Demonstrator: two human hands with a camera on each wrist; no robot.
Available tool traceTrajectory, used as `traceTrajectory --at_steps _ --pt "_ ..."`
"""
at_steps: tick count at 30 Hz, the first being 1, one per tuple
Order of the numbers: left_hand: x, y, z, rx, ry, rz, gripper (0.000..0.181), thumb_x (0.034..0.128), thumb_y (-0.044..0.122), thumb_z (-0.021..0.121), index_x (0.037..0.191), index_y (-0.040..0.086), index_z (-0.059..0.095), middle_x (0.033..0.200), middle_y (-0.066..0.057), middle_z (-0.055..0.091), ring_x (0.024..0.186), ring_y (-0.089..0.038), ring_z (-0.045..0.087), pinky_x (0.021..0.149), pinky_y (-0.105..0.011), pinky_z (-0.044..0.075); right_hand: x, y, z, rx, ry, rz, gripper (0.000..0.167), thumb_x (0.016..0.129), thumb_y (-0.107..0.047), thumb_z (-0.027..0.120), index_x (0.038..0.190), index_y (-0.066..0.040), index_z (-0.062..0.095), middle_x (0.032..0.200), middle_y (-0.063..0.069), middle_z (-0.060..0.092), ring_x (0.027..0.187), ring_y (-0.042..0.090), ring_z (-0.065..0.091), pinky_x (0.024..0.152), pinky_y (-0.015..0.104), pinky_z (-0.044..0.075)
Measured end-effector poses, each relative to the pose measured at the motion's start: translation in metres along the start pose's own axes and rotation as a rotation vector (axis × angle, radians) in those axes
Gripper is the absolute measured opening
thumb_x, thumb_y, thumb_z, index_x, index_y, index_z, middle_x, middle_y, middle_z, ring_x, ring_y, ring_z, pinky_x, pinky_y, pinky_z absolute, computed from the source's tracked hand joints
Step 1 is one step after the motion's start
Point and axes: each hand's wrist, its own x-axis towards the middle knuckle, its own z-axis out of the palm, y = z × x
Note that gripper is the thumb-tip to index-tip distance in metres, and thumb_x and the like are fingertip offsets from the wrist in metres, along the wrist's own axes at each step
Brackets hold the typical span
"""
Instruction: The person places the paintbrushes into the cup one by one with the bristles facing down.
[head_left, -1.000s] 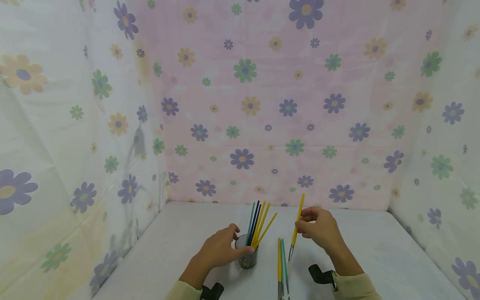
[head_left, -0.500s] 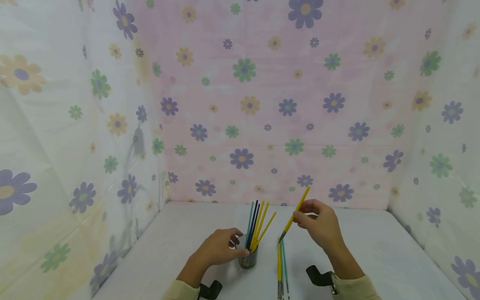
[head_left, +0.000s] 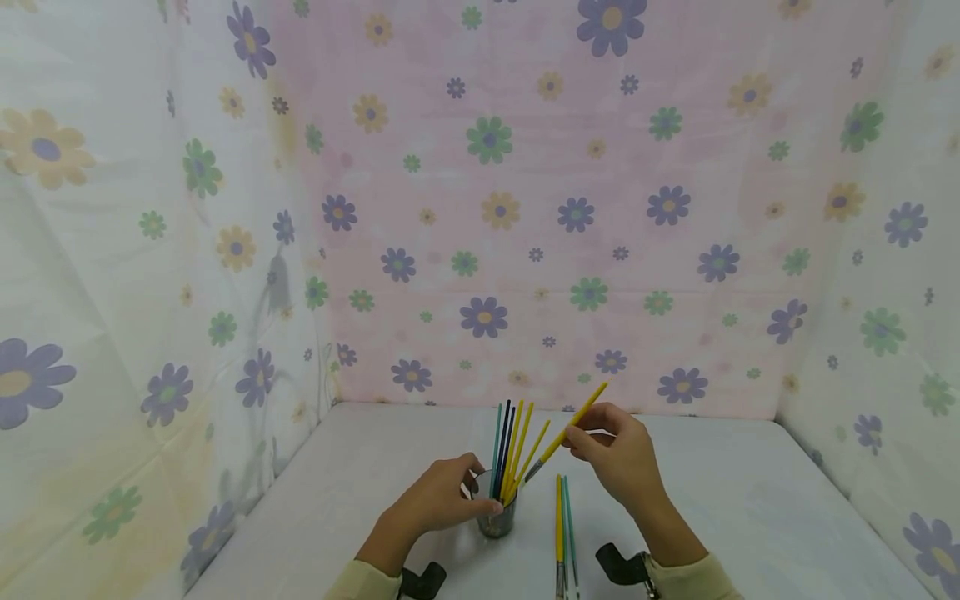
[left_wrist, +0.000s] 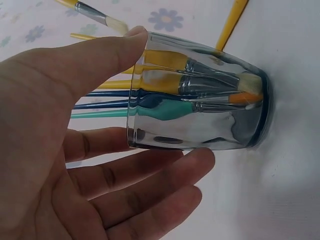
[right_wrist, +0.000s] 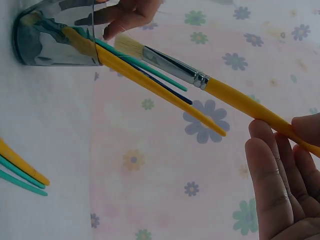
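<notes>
My left hand holds the clear drinking glass near its rim, thumb on one side and fingers on the other. Through the glass wall in the left wrist view show several brushes, yellow, dark blue and teal, bristles down. In the right hand a yellow paintbrush is pinched by its handle between thumb and fingers. This brush slants, its pale bristles pointing down and left, close to the glass's mouth. Whether the bristles are over the rim I cannot tell.
Right of the glass, a yellow brush and two teal brushes lie side by side on the white table. Flowered cloth hangs behind and at both sides. Black wrist-camera mounts stick out by the sleeves.
The right hand has carried the yellow paintbrush left toward the glass, and its bristle end has swung leftward. The left hand has stayed at the glass, its fingers shifting slightly.
</notes>
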Motion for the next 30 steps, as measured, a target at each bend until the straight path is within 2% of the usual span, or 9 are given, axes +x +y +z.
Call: traceTrajectory --at_steps 10,18,22,30 --pt "0.001 -0.001 0.001 -0.017 -0.026 -0.025 0.065 0.0858 0.053 0.081 0.127 0.008 0.058 0.11 -0.007 0.07 0.079 -0.013 0.063 0.071 -0.04 0.055 -0.004 0.011 0.022 -0.021 -0.024 0.001 0.02 0.094 -0.018 0.079 0.11 -0.01 0.07 0.103 0.008 0.073 0.087 0.019 0.078 0.076 0.028 0.063" --pt "0.001 0.0 0.001 -0.027 -0.031 -0.039 0.066 0.0852 0.053 0.082 0.127 0.008 0.057 0.11 -0.008 0.069 0.082 -0.014 0.063 0.074 -0.044 0.056 -0.004 0.025 0.036 -0.055 -0.048 0.027 0.018 0.093 -0.014 0.078 0.109 -0.011 0.071 0.098 0.004 0.073 0.083 0.021 0.078 0.071 0.029 0.063" --pt "0.002 -0.002 0.001 -0.018 -0.029 -0.032 0.066 0.0854 0.053 0.082 0.127 0.008 0.058 0.108 -0.006 0.069 0.082 -0.015 0.062 0.071 -0.041 0.056 -0.005 0.031 0.042 -0.074 -0.08 0.03 0.018 0.093 -0.014 0.078 0.109 -0.011 0.07 0.098 0.004 0.073 0.079 0.017 0.076 0.069 0.029 0.063" --pt "0.002 -0.002 0.001 -0.027 -0.029 -0.037 0.068 0.0845 0.054 0.082 0.127 0.007 0.058 0.107 -0.004 0.069 0.086 -0.016 0.064 0.072 -0.041 0.057 -0.006 0.039 0.049 -0.091 -0.13 0.055 0.02 0.094 -0.015 0.076 0.109 -0.006 0.068 0.096 0.006 0.072 0.078 0.018 0.076 0.068 0.027 0.063"
